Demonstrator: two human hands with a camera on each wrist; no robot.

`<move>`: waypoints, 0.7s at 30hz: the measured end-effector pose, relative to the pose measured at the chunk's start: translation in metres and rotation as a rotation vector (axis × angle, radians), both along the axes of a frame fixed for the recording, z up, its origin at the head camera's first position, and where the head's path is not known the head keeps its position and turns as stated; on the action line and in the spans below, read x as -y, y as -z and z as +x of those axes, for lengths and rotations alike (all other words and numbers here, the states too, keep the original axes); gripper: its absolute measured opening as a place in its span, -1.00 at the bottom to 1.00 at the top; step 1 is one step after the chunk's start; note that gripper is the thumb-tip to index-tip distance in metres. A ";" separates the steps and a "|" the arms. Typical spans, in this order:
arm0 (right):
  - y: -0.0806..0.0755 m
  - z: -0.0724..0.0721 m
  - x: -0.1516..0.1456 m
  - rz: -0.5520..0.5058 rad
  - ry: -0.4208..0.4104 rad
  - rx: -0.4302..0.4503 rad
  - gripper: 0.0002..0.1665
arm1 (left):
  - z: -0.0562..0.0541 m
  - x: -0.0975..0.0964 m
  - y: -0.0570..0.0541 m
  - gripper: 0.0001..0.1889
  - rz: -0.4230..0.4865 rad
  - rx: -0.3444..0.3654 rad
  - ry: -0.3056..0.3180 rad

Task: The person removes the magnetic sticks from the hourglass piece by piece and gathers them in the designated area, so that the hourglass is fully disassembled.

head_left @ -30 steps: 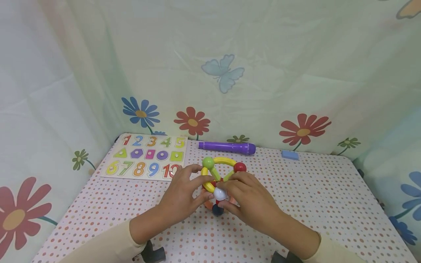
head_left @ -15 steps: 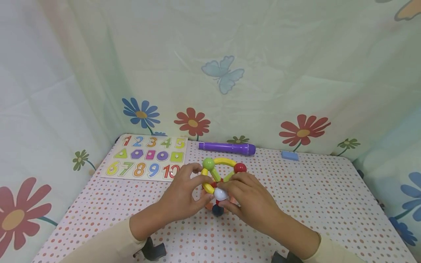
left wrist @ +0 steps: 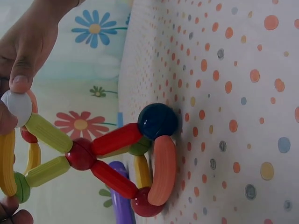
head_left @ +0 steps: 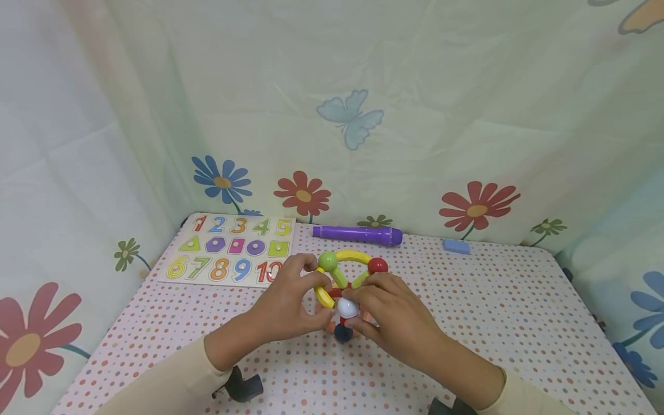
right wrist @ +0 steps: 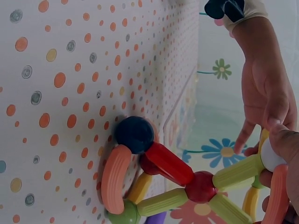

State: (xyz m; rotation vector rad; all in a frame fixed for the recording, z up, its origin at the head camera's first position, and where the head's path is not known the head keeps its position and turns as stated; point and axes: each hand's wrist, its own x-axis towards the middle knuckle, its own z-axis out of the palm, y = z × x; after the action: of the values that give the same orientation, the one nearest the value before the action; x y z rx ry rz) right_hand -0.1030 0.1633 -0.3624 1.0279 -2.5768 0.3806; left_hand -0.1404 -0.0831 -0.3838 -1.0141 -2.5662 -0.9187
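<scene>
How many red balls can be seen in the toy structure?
3: top red ball at the upper right, centre red ball joining the sticks, bottom red ball on the tablecloth. More may be hidden.

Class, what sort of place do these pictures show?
Probably a child's play corner: a magnetic rod-and-ball toy held over a dotted tablecloth, a number puzzle board, flower-and-butterfly curtains.
</scene>
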 end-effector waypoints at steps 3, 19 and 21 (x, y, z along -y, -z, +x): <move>0.000 0.000 0.000 -0.003 -0.004 0.002 -0.39 | -0.001 0.001 0.000 -0.66 -0.009 -0.006 -0.003; 0.004 -0.002 -0.002 -0.045 -0.046 -0.044 -0.37 | 0.001 0.015 0.003 -0.24 -0.020 0.027 -0.017; 0.005 -0.002 -0.002 -0.044 -0.048 -0.046 -0.37 | 0.003 0.019 0.004 -0.23 -0.025 0.040 -0.023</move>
State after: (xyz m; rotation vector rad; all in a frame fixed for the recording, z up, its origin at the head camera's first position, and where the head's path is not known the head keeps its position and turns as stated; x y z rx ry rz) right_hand -0.1046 0.1657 -0.3674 1.0715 -2.4958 0.4195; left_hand -0.1376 -0.1019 -0.3882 -0.9804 -2.6228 -0.9122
